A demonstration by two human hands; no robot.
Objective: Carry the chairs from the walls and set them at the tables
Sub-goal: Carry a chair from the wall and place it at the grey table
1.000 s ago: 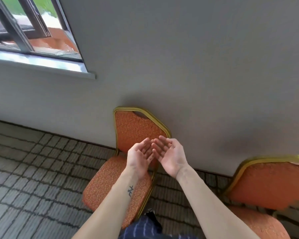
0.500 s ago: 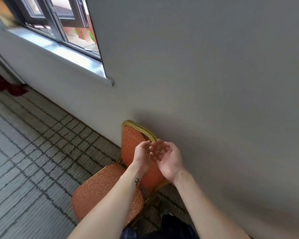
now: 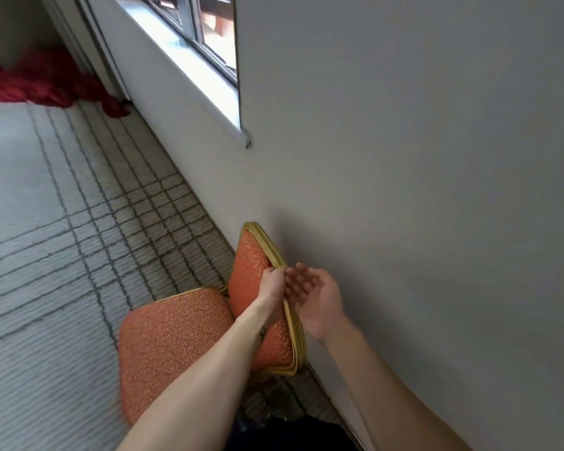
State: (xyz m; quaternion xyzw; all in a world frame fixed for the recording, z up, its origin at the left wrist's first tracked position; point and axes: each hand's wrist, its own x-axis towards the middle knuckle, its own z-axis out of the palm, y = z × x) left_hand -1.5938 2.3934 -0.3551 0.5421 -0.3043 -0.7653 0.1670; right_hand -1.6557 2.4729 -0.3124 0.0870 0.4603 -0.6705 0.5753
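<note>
The left hand (image 3: pixel 272 285) curls its fingers over the gold rim of the backrest (image 3: pixel 249 271). The right hand (image 3: pixel 319 301) is just beside it, palm up, fingers loose, holding nothing. One orange banquet chair (image 3: pixel 176 333) stands back-to-wall (image 3: pixel 404 157) on the grid-patterned carpet (image 3: pixel 79 255). Beyond it are one window (image 3: pixel 209 24) and one red cloth (image 3: pixel 39 83).

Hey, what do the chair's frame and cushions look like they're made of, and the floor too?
The frame is gold with ribbed moulding and a dull sheen. It is likely painted metal, though wood or plastic can't be ruled out. The cushions look like matte orange woven fabric with a fine swirl pattern. The floor is pale carpet with a ribbed, looped-looking pile and dark grid lines.
</note>
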